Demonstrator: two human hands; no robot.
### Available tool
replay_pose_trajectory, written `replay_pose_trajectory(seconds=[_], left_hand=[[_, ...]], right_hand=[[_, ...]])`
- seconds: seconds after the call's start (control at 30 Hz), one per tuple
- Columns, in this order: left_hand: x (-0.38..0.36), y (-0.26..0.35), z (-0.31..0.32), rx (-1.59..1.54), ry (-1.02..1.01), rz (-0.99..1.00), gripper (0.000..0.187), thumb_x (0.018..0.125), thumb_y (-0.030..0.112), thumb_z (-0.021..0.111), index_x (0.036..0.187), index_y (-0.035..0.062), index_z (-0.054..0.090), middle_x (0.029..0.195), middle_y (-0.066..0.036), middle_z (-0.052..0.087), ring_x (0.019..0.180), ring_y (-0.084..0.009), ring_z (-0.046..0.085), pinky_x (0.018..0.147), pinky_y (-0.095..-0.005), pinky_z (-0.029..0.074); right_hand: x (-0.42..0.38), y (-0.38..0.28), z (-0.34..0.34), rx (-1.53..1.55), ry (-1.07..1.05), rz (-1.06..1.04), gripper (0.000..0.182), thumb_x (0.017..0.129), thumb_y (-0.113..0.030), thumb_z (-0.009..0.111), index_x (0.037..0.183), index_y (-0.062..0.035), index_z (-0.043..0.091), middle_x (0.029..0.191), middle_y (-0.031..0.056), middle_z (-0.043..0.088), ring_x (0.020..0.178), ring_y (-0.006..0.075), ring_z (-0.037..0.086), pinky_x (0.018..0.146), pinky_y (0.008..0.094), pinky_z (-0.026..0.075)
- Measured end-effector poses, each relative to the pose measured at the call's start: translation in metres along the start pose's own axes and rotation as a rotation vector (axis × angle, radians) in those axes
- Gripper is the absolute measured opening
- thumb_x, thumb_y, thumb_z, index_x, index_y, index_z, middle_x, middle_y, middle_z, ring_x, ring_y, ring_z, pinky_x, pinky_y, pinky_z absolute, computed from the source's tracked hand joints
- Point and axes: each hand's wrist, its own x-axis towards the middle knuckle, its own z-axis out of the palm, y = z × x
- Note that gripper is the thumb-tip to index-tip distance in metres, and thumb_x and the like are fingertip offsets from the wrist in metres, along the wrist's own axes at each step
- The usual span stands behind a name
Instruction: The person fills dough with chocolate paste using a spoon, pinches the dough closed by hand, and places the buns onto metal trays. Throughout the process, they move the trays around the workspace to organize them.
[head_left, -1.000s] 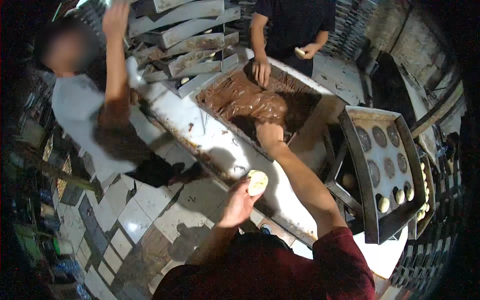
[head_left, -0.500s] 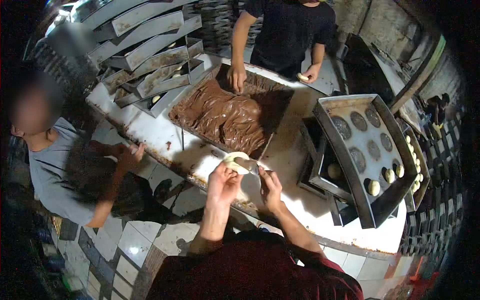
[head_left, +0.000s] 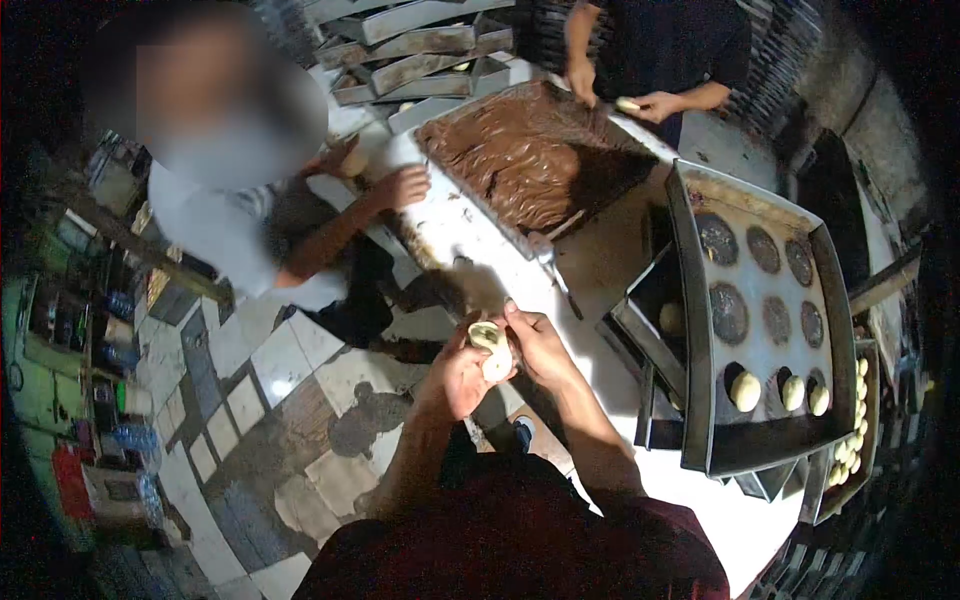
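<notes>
My left hand (head_left: pixel 458 376) is wrapped round a piece of pale dough (head_left: pixel 496 368), its cupped upper part showing a darker hollow. My right hand (head_left: pixel 534 345) has its fingertips against the dough's right side, closed on its edge. Beyond my hands, a spreading tool (head_left: pixel 556 278) lies at the near corner of a wide tray of brown chocolate paste (head_left: pixel 530 165). To the right, a metal pan (head_left: pixel 700 400) with dark round marks holds three dough balls (head_left: pixel 744 391) along its near side.
One person in a grey shirt (head_left: pixel 205 225) stands at the left; another in dark clothes (head_left: pixel 665 50) holds dough across the table (head_left: pixel 455 235). Metal pans (head_left: pixel 425 45) are stacked at the back. Another pan holds several dough balls (head_left: pixel 848 455) at the right.
The tool has left my right hand and lies at the paste tray. My hands have closed round the dough, lower down. The view has swung left, and the person in grey has leaned closer.
</notes>
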Motion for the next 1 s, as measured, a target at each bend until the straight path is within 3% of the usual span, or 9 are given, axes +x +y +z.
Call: replay_pose_trajectory(seconds=[0.07,0.13,0.3,0.43,0.57,0.67,0.8,0.87,1.0], left_hand=[[-0.017,-0.015,-0.004,0.056,0.096,0.053,0.045,0.081,0.005,0.045,0.126,0.0102,0.038,0.11,-0.011,0.053,0.091,-0.0253,0.057,0.076,-0.0427,0.05],[-0.025,-0.03,-0.026,-0.14,0.087,0.09,0.039,0.081,-0.001,0.041,0.118,0.0091,0.044,0.102,-0.011,0.055,0.088,-0.0237,0.058,0.073,-0.038,0.051],[-0.087,-0.037,-0.006,-0.118,-0.047,0.066,0.032,0.084,-0.003,0.036,0.113,-0.001,0.051,0.111,-0.012,0.054,0.098,-0.0218,0.055,0.083,-0.0346,0.048],[-0.14,-0.067,0.02,0.454,-0.038,0.212,0.037,0.09,0.0,0.044,0.127,-0.0009,0.045,0.116,-0.011,0.053,0.103,-0.0158,0.052,0.089,-0.0284,0.043],[-0.191,-0.082,0.045,0.667,-0.214,0.197,0.036,0.091,0.006,0.049,0.126,-0.0028,0.045,0.116,-0.01,0.054,0.101,-0.015,0.054,0.089,-0.0269,0.043],[-0.2,-0.102,0.048,0.713,-0.028,0.294,0.032,0.092,0.01,0.05,0.122,-0.0005,0.048,0.109,-0.008,0.056,0.093,-0.0132,0.055,0.08,-0.0257,0.047],[-0.214,-0.128,0.063,0.293,0.077,0.279,0.023,0.091,0.014,0.055,0.11,0.0003,0.056,0.095,-0.003,0.058,0.087,-0.0089,0.054,0.076,-0.0217,0.046],[-0.218,-0.147,0.071,0.316,0.043,0.103,0.021,0.091,0.014,0.054,0.107,0.0004,0.058,0.1,-0.005,0.059,0.093,-0.0101,0.054,0.08,-0.0219,0.046],[-0.223,-0.181,0.1,0.909,-0.477,0.51,0.019,0.089,0.006,0.054,0.105,-0.0024,0.058,0.12,-0.016,0.054,0.11,-0.0212,0.053,0.093,-0.031,0.042]], right_hand=[[-0.028,-0.004,0.011,-0.251,-0.012,-0.058,0.033,0.091,-0.03,0.055,0.09,0.0018,0.065,0.075,0.005,0.062,0.066,0.0128,0.053,0.062,0.0257,0.045],[-0.056,0.001,0.02,-0.933,-0.009,-0.903,0.026,0.083,-0.022,0.063,0.092,0.0018,0.064,0.083,0.0077,0.061,0.075,0.0191,0.054,0.067,0.0293,0.046],[-0.136,0.031,0.03,-1.24,0.042,-1.098,0.019,0.076,-0.016,0.07,0.083,-0.001,0.061,0.086,0.01,0.058,0.082,0.0277,0.054,0.073,0.0361,0.046],[-0.199,0.043,0.042,-0.767,0.174,-0.533,0.024,0.082,-0.01,0.065,0.099,0.0006,0.052,0.076,0.0101,0.057,0.066,0.0222,0.059,0.058,0.0311,0.047],[-0.25,0.042,0.042,-0.297,-0.007,-0.291,0.018,0.086,-0.003,0.058,0.102,0.0033,0.054,0.085,0.0102,0.056,0.076,0.0153,0.057,0.068,0.0275,0.046],[-0.282,0.057,0.054,-0.955,0.13,-0.848,0.022,0.084,-0.004,0.059,0.103,0.0066,0.054,0.099,0.0174,0.053,0.087,0.0214,0.056,0.069,0.0283,0.048],[-0.322,0.081,0.07,-1.275,0.362,-1.018,0.025,0.075,-0.003,0.066,0.099,0.0038,0.059,0.104,0.017,0.051,0.083,0.0292,0.053,0.075,0.0343,0.046],[-0.339,0.077,0.049,-1.188,0.359,-0.998,0.025,0.074,-0.005,0.068,0.096,0.0039,0.059,0.098,0.0158,0.055,0.08,0.0284,0.055,0.071,0.0334,0.047],[-0.389,0.048,0.014,-0.438,0.353,-0.51,0.019,0.08,-0.009,0.068,0.088,-0.0021,0.052,0.081,0.0048,0.055,0.076,0.0088,0.053,0.064,0.0242,0.045]])
